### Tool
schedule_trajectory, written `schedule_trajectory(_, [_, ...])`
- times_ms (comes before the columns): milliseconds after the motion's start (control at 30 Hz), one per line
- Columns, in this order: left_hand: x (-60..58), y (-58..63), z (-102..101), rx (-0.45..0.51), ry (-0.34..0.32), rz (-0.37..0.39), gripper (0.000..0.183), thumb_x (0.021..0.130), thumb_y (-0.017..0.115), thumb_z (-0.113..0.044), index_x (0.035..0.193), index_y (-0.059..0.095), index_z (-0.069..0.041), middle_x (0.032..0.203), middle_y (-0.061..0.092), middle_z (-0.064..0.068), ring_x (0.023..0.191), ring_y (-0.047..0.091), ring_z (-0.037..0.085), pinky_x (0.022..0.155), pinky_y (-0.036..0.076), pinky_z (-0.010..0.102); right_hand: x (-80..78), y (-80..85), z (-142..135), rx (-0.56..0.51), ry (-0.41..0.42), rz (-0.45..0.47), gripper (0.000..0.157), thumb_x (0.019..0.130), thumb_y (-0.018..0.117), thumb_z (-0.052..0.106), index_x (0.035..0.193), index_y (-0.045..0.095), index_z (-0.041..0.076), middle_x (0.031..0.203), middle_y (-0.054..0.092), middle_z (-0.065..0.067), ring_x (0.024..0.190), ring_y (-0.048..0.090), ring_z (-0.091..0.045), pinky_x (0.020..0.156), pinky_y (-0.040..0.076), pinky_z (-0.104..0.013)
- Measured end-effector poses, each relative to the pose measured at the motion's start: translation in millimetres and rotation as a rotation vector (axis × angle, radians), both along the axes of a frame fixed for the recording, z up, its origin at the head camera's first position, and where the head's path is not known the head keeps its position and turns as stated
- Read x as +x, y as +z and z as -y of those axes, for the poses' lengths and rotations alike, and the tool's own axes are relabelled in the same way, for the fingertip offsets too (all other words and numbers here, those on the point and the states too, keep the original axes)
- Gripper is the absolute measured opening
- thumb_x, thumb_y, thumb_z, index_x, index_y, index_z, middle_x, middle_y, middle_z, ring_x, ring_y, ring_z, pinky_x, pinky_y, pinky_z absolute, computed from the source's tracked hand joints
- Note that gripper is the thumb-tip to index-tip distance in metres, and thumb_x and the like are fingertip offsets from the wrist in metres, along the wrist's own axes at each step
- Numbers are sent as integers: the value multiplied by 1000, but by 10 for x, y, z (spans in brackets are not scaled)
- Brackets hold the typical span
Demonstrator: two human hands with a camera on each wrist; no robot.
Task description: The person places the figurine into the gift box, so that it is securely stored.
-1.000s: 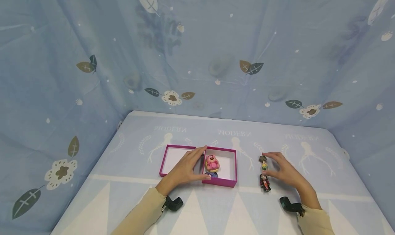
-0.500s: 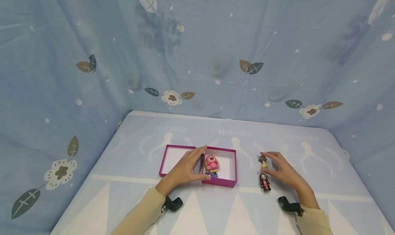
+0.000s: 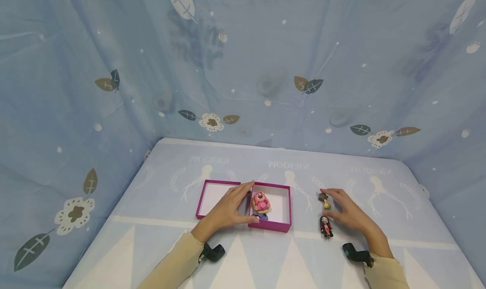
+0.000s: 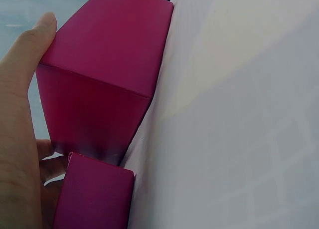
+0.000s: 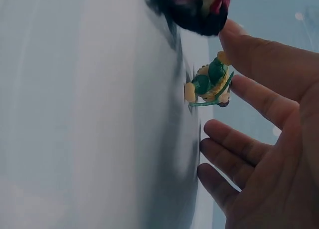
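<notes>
In the head view, my left hand (image 3: 228, 208) holds the left end of a magenta box (image 3: 276, 225), thumb at the near wall and fingers at the far one. The thumb lies along the box edge (image 4: 104, 39) in the left wrist view. Inside the box are a pink bear figurine (image 3: 260, 201) and a bluish figurine (image 3: 260, 216). My right hand (image 3: 350, 211) is spread around a small figurine in yellow and green (image 5: 212, 84), index fingertip by its head, thumb by its feet. Just nearer lies a dark-haired doll figurine in red and black (image 3: 325, 227).
A shallow magenta-rimmed lid (image 3: 200, 199) with a white inside lies left of the box, partly behind my left hand. The pale patterned tabletop (image 3: 265, 263) ends at a blue printed curtain (image 3: 243, 69) behind and at the sides.
The right thumb has moved off the doll's head, and the doll's face now shows. The yellow-green figurine has turned slightly between thumb and fingers. My left hand and the box stay put.
</notes>
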State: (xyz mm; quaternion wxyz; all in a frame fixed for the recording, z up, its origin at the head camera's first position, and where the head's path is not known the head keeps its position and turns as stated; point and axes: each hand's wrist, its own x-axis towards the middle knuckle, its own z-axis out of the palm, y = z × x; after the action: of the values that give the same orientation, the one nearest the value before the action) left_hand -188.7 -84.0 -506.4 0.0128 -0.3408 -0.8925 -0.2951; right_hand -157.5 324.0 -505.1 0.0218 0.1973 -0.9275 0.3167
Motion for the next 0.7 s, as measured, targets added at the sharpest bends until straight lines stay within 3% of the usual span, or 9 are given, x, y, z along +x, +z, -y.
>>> schedule_trajectory(300, [1, -16, 6, -2, 12, -7, 110, 73, 70, -71, 158, 20, -22, 159, 34, 0, 141, 37, 22, 116, 33, 45, 5, 12, -7, 7, -15, 12, 68, 83, 78, 21, 140, 48, 0, 130, 49, -24, 123, 45, -46, 99, 36, -67])
schedule_trajectory(700, [0, -17, 6, 9, -1, -33, 109, 74, 68, -73, 157, 22, -19, 158, 35, 2, 140, 40, 26, 114, 36, 47, -13, -3, -13, 9, -10, 26, 72, 83, 78, 21, 143, 45, -2, 132, 47, -28, 124, 43, -50, 99, 34, -69])
